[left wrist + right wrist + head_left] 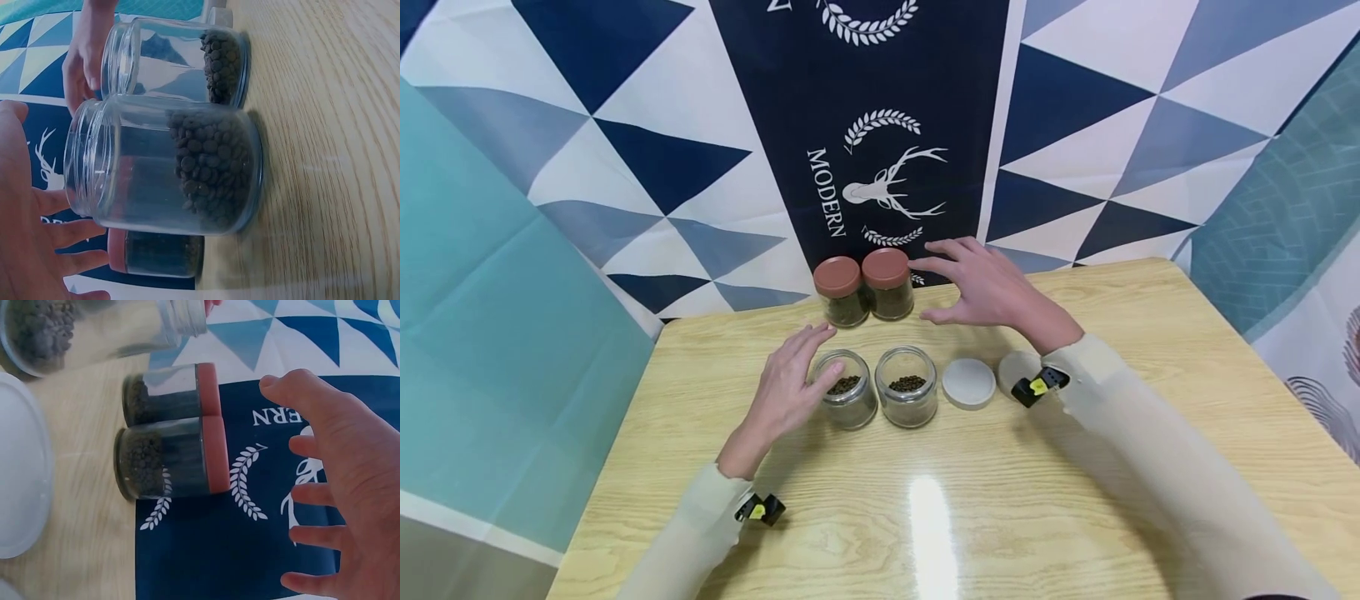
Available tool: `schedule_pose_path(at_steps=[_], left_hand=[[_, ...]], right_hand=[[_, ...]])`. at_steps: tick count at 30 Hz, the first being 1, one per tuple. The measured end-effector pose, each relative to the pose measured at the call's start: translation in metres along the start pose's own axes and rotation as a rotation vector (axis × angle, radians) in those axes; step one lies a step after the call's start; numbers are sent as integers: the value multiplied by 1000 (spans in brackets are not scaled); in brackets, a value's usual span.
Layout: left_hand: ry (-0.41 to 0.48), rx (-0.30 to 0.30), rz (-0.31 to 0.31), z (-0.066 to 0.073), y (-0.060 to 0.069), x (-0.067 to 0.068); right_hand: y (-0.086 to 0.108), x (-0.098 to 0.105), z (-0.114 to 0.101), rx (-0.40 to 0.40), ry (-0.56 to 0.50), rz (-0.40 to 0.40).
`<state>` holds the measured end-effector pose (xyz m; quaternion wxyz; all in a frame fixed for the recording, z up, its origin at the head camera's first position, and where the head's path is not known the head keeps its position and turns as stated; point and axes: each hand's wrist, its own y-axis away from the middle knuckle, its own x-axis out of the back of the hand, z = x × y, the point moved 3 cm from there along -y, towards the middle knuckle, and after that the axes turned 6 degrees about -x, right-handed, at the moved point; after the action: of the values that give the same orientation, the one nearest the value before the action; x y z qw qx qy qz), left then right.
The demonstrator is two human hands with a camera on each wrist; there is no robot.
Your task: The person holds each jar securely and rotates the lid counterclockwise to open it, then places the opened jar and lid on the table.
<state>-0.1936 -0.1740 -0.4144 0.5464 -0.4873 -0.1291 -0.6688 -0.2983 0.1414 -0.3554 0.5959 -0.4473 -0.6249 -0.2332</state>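
Two uncovered glass jars stand side by side on the table, a left one (850,410) and a right one (908,410), each partly filled with small dark brown pellets (215,165). My left hand (784,385) is at the rim of the left jar, fingers spread; it holds nothing, and whether it touches the glass I cannot tell. Behind stand two closed jars with reddish lids, a left one (838,279) and a right one (887,268). Just right of the latter, my right hand (988,287) hovers with parted fingers (315,537), apart from the jar and holding nothing.
A white round lid (968,383) lies right of the uncovered jars. Beside it is a second pale lid (1018,373), partly beneath my right wrist. A patterned cloth (895,75) with a deer print rises behind the wooden table (850,517).
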Motion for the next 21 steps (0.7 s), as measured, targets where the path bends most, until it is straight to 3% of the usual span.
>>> schedule_pose_path(at_steps=[21], left_hand=[[-4, -26, 19, -4, 1, -3]], right_hand=[[-68, -10, -9, -43, -48, -66]])
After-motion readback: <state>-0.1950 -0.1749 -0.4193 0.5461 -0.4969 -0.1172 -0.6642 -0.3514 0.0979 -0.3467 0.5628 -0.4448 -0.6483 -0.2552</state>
